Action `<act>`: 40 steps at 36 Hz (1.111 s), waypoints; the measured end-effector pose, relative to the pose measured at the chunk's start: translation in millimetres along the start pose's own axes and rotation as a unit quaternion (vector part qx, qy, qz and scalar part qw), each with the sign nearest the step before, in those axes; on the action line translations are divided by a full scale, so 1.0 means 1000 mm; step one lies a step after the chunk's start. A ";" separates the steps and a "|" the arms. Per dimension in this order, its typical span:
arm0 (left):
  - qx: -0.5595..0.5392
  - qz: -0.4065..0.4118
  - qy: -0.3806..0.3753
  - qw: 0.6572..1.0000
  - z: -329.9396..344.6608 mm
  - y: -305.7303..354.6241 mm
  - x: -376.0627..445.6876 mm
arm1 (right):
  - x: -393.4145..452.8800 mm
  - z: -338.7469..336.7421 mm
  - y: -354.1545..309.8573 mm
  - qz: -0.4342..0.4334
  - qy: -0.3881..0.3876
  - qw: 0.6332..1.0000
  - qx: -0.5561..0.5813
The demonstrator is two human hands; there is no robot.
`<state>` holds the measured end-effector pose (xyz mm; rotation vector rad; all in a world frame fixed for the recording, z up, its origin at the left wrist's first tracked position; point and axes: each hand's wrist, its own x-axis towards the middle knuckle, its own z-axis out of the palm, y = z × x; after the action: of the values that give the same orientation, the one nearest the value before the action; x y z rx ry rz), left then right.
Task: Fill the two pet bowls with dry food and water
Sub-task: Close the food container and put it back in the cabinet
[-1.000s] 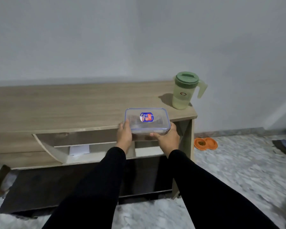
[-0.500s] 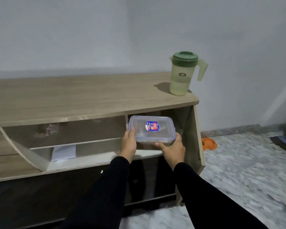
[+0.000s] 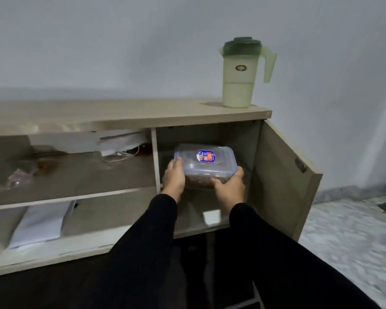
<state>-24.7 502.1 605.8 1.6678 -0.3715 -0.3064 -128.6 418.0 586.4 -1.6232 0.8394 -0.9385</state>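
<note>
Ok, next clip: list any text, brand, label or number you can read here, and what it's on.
Sticker on the container lid: a blue, white and red brand label; arched white lettering on the blue part, too blurred to read for certain.
Oval emblem on the jug: too small and blurred to read.
Papers on the lower shelf: no legible print.
Nothing else in view carries writing.
</note>
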 end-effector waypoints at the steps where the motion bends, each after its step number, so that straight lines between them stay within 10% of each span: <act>1: -0.003 0.004 0.000 1.000 0.002 -0.004 0.005 | 0.004 0.002 0.004 -0.007 -0.002 1.000 0.002; 20: -0.018 -0.049 -0.005 0.999 0.002 -0.030 0.047 | 0.061 0.035 0.020 0.008 -0.045 0.999 -0.020; 40: 0.261 0.032 0.007 0.965 0.015 -0.040 0.057 | 0.087 0.055 0.031 0.055 0.025 0.996 -0.065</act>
<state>24.0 469.3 565.2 2.1666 -0.5265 -0.1539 -42.4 358.3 562.2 -1.6509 1.0318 -0.8638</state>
